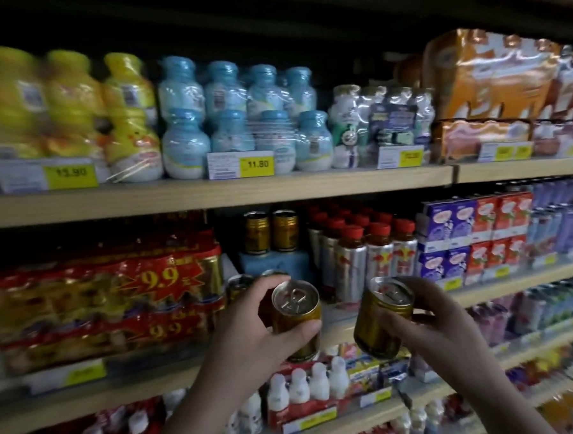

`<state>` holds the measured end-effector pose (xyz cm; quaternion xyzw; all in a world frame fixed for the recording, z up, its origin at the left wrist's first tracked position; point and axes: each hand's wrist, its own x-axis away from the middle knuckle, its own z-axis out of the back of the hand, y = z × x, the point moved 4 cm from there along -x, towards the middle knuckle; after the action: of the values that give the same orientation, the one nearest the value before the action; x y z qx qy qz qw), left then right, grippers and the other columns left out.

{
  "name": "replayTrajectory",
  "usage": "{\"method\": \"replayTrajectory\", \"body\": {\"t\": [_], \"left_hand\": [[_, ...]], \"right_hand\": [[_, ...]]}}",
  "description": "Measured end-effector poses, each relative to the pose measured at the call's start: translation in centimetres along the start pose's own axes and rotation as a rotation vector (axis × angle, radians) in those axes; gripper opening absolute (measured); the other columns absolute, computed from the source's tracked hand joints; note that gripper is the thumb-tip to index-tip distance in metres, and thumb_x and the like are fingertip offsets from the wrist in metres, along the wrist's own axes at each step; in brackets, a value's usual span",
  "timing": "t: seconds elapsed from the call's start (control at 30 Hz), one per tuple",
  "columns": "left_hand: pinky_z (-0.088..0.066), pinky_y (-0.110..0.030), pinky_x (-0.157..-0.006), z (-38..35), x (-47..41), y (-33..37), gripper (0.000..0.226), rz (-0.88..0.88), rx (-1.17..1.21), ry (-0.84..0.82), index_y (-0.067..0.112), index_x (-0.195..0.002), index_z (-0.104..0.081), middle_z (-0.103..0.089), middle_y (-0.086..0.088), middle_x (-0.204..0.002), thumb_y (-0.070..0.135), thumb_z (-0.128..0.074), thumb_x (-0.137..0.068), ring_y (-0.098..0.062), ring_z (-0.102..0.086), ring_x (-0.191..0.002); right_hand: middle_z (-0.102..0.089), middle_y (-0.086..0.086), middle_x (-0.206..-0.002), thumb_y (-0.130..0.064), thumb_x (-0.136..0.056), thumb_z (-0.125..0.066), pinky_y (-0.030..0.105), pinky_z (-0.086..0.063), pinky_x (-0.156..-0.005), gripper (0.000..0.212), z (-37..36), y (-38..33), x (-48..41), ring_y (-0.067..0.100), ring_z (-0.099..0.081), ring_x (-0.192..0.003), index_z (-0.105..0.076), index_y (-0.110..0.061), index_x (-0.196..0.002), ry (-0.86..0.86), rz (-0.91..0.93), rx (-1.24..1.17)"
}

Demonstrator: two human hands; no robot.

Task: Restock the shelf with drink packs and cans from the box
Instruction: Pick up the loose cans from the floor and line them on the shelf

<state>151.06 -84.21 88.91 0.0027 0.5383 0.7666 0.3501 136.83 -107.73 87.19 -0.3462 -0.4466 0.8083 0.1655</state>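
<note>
Mid-restock - the left hand (248,328) grips the left can (298,310), the right hand (433,322) the tilted right can (380,321), before the shelf (138,390) - next, probably stand both beside the shelved cans (239,282).

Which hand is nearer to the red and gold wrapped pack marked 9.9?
Left. The left hand is just right of the red and gold wrapped pack; the right hand is farther right.

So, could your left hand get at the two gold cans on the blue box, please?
Reach, probably yes: nothing blocks the two gold cans on the blue box. But the left hand grips its own can.
</note>
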Motion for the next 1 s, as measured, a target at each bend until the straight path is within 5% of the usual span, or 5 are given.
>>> {"method": "replayTrajectory", "body": {"t": [0.1, 0.3, 0.57, 1.0], "left_hand": [[-0.055, -0.033, -0.092, 0.6, -1.1, -0.6, 0.066, 0.018, -0.032, 0.062, 0.050, -0.123, -0.055, -0.065, 0.024, -0.115, 0.064, -0.081, -0.064, 0.006, -0.062, -0.104], [-0.052, -0.020, -0.088, 0.9, -3.0, -0.1, 0.061, 0.042, -0.098, 0.184, 0.048, -0.128, -0.051, -0.061, 0.027, -0.114, 0.061, -0.076, -0.074, 0.013, -0.056, -0.104], [-0.041, -0.013, -0.077, 1.0, -9.4, -0.7, 0.054, 0.051, -0.186, 0.256, 0.039, -0.123, -0.057, -0.062, 0.024, -0.112, 0.056, -0.077, -0.075, 0.009, -0.054, -0.103], [-0.040, -0.013, -0.070, -0.5, -14.8, -4.1, 0.058, 0.140, -0.231, 0.240, 0.028, -0.127, -0.058, -0.063, 0.013, -0.116, 0.053, -0.077, -0.077, -0.006, -0.058, -0.106]], "right_hand": [[-0.075, -0.022, -0.109, -0.051, -0.073, -0.085, 0.043, -0.058, -0.090, 0.042, -1.8, -0.1, -2.1, 0.004, -0.070, -0.101, -0.067, -0.051, -0.111, -0.056, 0.025, -0.008], [-0.070, -0.031, -0.107, -0.076, -0.059, -0.074, 0.036, -0.055, -0.087, 0.060, -3.5, -0.5, -5.3, 0.001, -0.066, -0.104, -0.064, -0.052, -0.113, -0.130, 0.071, -0.021], [-0.069, -0.024, -0.111, -0.074, -0.060, -0.073, 0.018, -0.049, -0.077, 0.067, -4.1, -0.7, -7.6, -0.004, -0.061, -0.106, -0.062, -0.046, -0.121, -0.188, 0.114, -0.032], [-0.071, -0.023, -0.111, -0.080, -0.063, -0.071, 0.026, -0.053, -0.085, 0.067, -2.4, 1.6, -8.5, -0.005, -0.062, -0.105, -0.063, -0.047, -0.120, -0.181, 0.121, 0.002]]}}
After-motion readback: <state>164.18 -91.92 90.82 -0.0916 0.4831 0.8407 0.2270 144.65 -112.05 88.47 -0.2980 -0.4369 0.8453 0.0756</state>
